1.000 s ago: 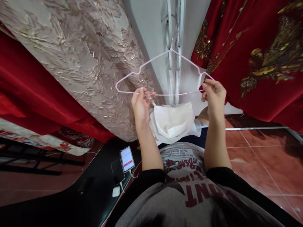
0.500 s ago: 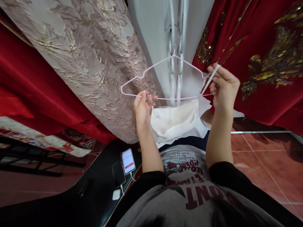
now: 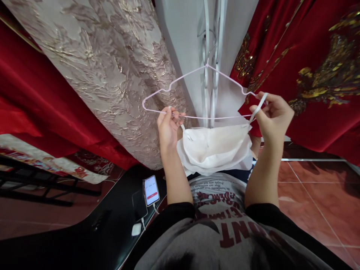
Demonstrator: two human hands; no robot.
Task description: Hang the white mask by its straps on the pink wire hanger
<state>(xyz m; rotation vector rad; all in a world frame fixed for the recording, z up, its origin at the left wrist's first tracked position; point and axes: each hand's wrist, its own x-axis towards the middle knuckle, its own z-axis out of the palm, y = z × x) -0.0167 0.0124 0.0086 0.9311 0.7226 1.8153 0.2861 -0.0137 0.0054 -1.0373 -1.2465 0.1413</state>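
A thin pink hanger [image 3: 194, 71] hangs by its metal hook in front of me. My left hand [image 3: 169, 125] is closed around the left part of its bottom bar, where a white strap comes down to the garment. At the right end of the hanger, my right hand [image 3: 274, 114] pinches a white strap [image 3: 258, 107], which is looped between thumb and fingers. Below the bottom bar the white garment [image 3: 216, 146], with thin straps, spreads between my wrists. The hanger's right corner is hidden behind my right fingers.
White metal rack bars [image 3: 213, 86] run behind the hanger. A beige brocade cloth [image 3: 112, 67] hangs at left, and a red cloth with gold sequins [image 3: 315, 75] at right. Lower left, a black surface [image 3: 98, 228] bears a lit phone [image 3: 152, 190], a dark phone [image 3: 140, 206] and a white case [image 3: 136, 229].
My right hand has moved right and down with the strap, to the hanger's right end. The white garment is drawn wider to the right. My left hand has barely moved.
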